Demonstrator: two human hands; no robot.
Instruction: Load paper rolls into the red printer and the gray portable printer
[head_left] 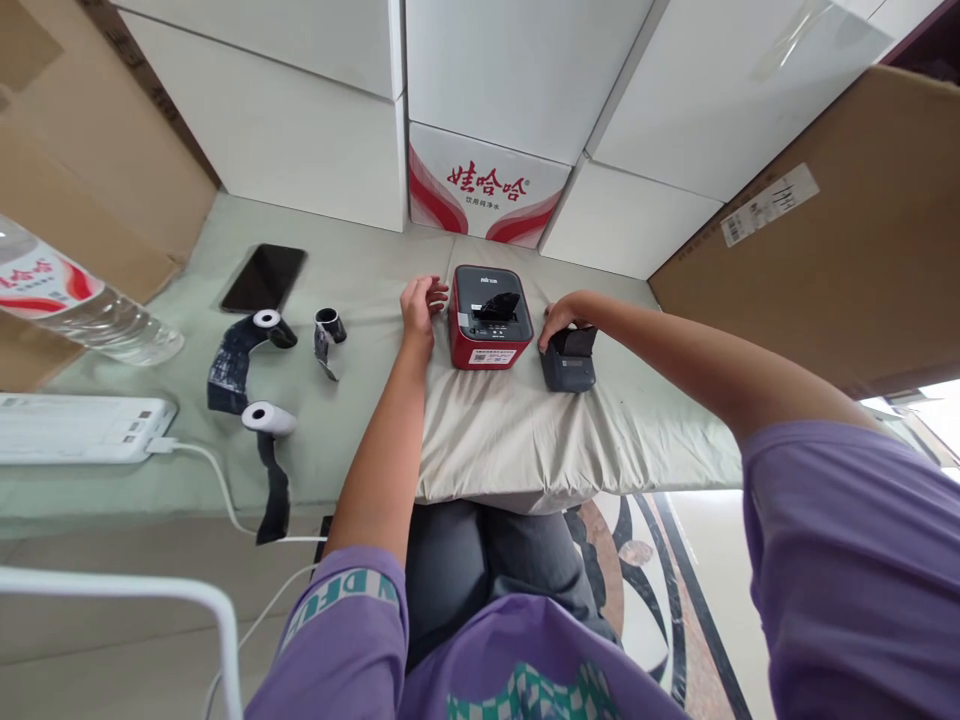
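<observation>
A red label printer with a dark top stands on the cloth-covered table. My left hand rests beside its left edge, fingers loosely spread and touching the casing. To its right lies a small dark printer with its lid up. My right hand sits on the top left of that small printer, fingers curled over the lid.
Three paper rolls with dark trailing strips lie at left, near a black phone, a water bottle and a white power strip. White boxes and cardboard wall the back.
</observation>
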